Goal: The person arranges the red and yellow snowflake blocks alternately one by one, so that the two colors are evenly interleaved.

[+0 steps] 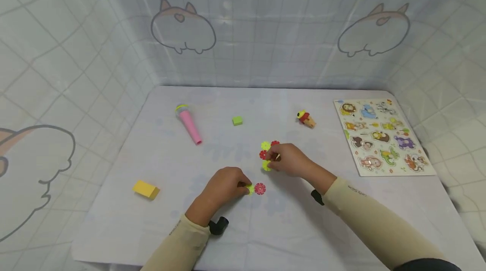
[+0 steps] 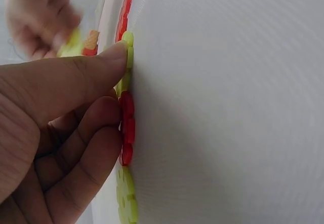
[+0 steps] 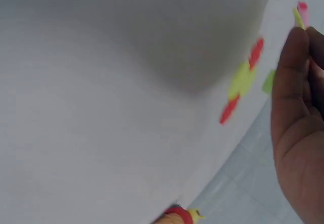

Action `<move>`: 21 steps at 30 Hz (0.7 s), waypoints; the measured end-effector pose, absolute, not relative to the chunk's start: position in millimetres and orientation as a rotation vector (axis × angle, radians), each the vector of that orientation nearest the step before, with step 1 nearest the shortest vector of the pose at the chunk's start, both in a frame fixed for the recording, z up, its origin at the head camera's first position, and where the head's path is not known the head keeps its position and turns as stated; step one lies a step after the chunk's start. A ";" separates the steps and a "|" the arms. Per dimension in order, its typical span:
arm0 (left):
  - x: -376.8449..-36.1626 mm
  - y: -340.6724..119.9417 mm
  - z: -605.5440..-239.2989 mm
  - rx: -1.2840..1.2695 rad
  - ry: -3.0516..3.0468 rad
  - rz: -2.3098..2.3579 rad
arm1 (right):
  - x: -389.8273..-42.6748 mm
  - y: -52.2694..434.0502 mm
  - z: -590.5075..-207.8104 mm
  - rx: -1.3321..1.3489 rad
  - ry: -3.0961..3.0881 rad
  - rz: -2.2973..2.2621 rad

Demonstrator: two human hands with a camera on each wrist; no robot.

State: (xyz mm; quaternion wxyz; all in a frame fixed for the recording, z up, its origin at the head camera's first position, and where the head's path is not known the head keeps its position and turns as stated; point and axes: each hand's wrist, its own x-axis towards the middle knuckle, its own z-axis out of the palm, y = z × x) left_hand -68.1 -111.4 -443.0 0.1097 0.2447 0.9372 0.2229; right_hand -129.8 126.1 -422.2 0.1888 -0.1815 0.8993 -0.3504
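I have the left hand (image 1: 224,183) pinching a yellow-green disc (image 1: 250,189), with a red disc (image 1: 260,189) just to its right in a short crosswise row. The right hand (image 1: 290,159) pinches a second yellow-green disc (image 1: 266,166) by the near end of a bent chain (image 1: 263,154); whether they touch, I can't tell. That chain lies ahead and rightward of the left hand, so I judge the right better placed.

One microphone (image 1: 190,125), one board (image 1: 376,148), one figurine (image 1: 306,119), two blocks (image 1: 146,189), six-plus discs (image 1: 260,189) show.
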 end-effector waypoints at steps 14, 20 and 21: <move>-68.4 -110.6 -442.5 0.681 2.748 0.636 | -78.8 123.9 -440.8 -0.558 2.634 -0.713; -69.2 -110.1 -442.0 0.691 2.740 0.635 | -76.2 124.3 -441.3 -0.599 2.635 -0.705; -69.4 -110.0 -441.8 0.690 2.740 0.632 | -76.1 124.6 -441.9 -0.606 2.637 -0.708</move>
